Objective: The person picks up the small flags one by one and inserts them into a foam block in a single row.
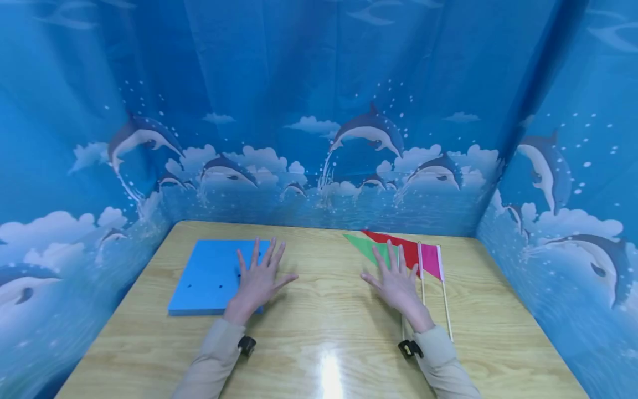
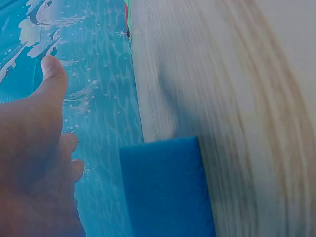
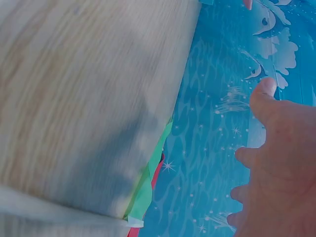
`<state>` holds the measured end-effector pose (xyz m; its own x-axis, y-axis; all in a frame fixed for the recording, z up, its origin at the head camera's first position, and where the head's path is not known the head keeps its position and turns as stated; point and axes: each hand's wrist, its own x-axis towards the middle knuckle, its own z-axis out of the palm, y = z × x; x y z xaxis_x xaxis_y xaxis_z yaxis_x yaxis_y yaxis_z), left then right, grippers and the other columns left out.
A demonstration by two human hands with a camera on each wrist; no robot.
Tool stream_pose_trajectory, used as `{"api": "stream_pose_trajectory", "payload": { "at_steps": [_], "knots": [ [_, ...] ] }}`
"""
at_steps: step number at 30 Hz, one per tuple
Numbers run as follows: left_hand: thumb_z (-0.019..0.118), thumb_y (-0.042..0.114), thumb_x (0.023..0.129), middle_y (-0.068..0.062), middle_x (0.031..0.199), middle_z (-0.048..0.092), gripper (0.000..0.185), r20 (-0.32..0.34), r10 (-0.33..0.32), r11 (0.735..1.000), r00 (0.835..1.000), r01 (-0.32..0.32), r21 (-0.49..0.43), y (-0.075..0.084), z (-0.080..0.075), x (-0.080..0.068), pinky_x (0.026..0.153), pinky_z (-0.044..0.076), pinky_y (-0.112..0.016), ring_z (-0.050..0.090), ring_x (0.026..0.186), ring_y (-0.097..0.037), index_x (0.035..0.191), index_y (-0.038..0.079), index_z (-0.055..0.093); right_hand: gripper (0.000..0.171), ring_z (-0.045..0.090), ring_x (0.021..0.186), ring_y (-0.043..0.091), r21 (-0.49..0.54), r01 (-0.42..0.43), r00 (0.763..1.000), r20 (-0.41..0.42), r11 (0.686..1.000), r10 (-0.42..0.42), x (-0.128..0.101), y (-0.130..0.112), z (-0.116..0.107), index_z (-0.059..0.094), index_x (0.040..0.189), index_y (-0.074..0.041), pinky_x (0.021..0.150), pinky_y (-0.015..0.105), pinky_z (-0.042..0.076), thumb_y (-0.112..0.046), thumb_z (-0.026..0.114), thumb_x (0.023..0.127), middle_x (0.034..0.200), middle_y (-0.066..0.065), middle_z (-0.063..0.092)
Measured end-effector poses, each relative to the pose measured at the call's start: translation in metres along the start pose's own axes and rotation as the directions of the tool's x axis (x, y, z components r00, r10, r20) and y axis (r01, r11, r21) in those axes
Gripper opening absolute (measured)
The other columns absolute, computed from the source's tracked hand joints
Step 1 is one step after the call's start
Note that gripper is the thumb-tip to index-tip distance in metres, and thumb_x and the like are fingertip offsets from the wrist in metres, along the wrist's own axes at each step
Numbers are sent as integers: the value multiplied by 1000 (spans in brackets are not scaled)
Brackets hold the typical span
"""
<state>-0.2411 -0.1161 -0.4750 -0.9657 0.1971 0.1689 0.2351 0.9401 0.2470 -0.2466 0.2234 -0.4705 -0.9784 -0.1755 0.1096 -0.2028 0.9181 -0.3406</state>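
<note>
My left hand (image 1: pixel 256 281) is spread with straight fingers over the right part of a blue block-like board (image 1: pixel 209 266) that has several small dark holes in its top. In the left wrist view, the board's corner (image 2: pixel 165 187) shows below the thumb. My right hand (image 1: pixel 397 284), fingers also spread, is over the sticks of three pennant flags. Those are a green flag (image 1: pixel 366 247), a red flag (image 1: pixel 410 254) and a magenta flag (image 1: pixel 431 259), lying side by side with overlapping cloth. The hand partly hides the green one. Neither hand grips anything.
The flags' pale sticks (image 1: pixel 447 310) point toward the near edge of the light wood table (image 1: pixel 319 282). A blue curtain (image 1: pixel 299 199) printed with dolphins and clouds encloses the back and both sides. Small black devices (image 1: pixel 246 346) sit at both wrists.
</note>
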Motion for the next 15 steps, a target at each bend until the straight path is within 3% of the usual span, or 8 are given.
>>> {"api": "stream_pose_trajectory", "payload": {
  "at_steps": [4,7,12,15],
  "knots": [
    [54,66,96,-9,169,14,88,1,11,1000,1000,-11,-5,-5,0,2,112,-7,-78,-8,154,-42,163,21,19,83,-9,153,48,16,7,1000,-12,1000,-7,2,-9,-2,21,163,-17,108,83,-1,-53,58,99,169,19,1],
    [57,61,96,-10,168,22,85,-24,28,999,999,-29,-35,-11,-1,4,112,-5,-79,-4,155,-41,163,20,22,78,3,153,48,31,19,999,-39,999,-17,4,-17,-2,28,161,-13,110,81,9,-50,58,100,168,21,14],
    [61,50,98,-11,161,39,76,-83,57,986,995,-69,-155,-27,-8,2,114,0,-78,12,155,-40,159,14,34,67,25,149,48,67,81,991,-109,994,-73,13,-36,4,43,154,-7,117,69,23,-43,61,101,159,22,38],
    [63,43,99,-14,156,46,69,-111,57,974,992,-79,-212,-41,-15,-4,114,4,-78,18,153,-41,156,12,40,62,31,147,47,77,127,984,-134,989,-116,18,-52,8,48,151,-7,118,65,26,-41,62,101,155,20,44]
  ]
}}
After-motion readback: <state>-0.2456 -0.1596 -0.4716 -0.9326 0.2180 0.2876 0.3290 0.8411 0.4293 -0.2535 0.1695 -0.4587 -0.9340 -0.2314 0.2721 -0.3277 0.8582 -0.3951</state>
